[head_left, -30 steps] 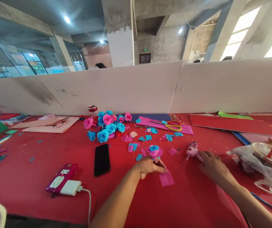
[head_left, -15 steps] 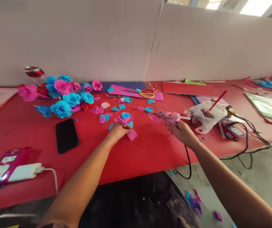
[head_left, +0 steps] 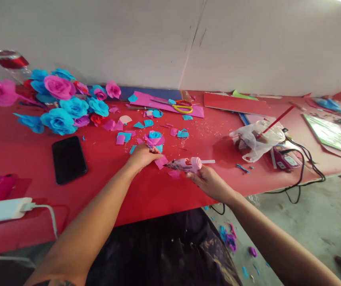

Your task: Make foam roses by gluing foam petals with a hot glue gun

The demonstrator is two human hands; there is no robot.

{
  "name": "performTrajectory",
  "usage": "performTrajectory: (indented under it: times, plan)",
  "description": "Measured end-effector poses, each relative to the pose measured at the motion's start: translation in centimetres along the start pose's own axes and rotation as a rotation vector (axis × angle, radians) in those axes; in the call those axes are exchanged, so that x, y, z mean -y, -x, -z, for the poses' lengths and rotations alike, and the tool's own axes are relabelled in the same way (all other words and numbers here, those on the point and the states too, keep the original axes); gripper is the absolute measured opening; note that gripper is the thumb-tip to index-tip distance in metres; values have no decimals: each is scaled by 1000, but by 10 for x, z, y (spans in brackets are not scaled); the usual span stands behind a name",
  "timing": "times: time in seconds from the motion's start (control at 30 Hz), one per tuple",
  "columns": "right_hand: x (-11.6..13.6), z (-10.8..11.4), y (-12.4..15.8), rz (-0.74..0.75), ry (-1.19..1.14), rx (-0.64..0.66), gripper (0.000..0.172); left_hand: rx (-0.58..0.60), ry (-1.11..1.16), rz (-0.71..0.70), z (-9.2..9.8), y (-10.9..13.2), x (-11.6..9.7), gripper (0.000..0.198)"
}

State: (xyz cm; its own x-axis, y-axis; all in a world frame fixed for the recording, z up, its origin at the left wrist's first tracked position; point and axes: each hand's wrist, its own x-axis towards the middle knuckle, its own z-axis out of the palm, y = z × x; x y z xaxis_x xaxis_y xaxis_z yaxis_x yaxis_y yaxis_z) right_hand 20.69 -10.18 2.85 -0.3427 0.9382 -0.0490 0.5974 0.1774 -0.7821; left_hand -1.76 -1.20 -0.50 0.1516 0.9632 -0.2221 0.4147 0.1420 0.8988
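My right hand (head_left: 210, 180) is closed round the handle of a pink hot glue gun (head_left: 185, 163), with a glue stick poking out of its back. The gun's dark nozzle points left, close to a pink paper piece (head_left: 160, 162). My left hand (head_left: 142, 159) pinches a paper flower (head_left: 155, 137) with a blue centre and pink outer petals; its fingertips are partly hidden. That pink piece lies by the left fingertips; whether they touch it I cannot tell. Another pink scrap (head_left: 174, 174) lies on the red table below the nozzle.
A bunch of blue and pink paper flowers (head_left: 66, 105) lies at the back left. Nearby are a black phone (head_left: 69, 159) and a white charger (head_left: 6, 209). Yellow-handled scissors (head_left: 183, 107) rest on pink paper. A bagged cup (head_left: 258, 139) stands right, near cables (head_left: 310, 159).
My right hand has brought the glue gun left and closer, its nozzle now near the left fingertips. The left hand keeps its hold on the flower. The view has shifted slightly.
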Motion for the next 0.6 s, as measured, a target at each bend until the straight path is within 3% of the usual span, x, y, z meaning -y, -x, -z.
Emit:
performTrajectory:
  times: [0.23,0.6]
  plan:
    - [2,-1,-7,21,-23,76,38,36,-86,-14,2,-1,2,13]
    - [1,4,-9,-41,73,71,38,25,-145,-13,2,-2,3,13]
